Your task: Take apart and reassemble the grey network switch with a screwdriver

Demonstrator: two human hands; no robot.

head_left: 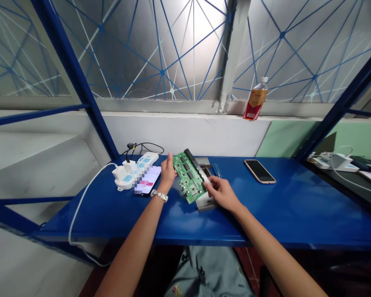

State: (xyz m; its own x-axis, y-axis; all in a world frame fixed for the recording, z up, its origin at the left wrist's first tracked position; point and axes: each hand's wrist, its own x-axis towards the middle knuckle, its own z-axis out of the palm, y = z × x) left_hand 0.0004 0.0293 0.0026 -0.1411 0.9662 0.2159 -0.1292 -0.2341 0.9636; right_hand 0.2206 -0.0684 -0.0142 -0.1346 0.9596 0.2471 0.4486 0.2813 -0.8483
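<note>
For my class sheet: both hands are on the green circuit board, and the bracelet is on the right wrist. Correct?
The bracelet is on the left wrist, not the right, as the head view shows. The left hand and right hand are on the green circuit board.

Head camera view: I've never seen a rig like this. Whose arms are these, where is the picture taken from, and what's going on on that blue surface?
There's no machine here. This single picture comes from a camera worn on a person's head, looking forward and down, so the arms are the wearer's own. The left hand holds a green circuit board by its edge. The right hand is at the board's other side, beside a grey metal casing. All this sits on a blue metal shelf, along with a white power strip, a phone with a pixelated screen and a second phone.
</note>
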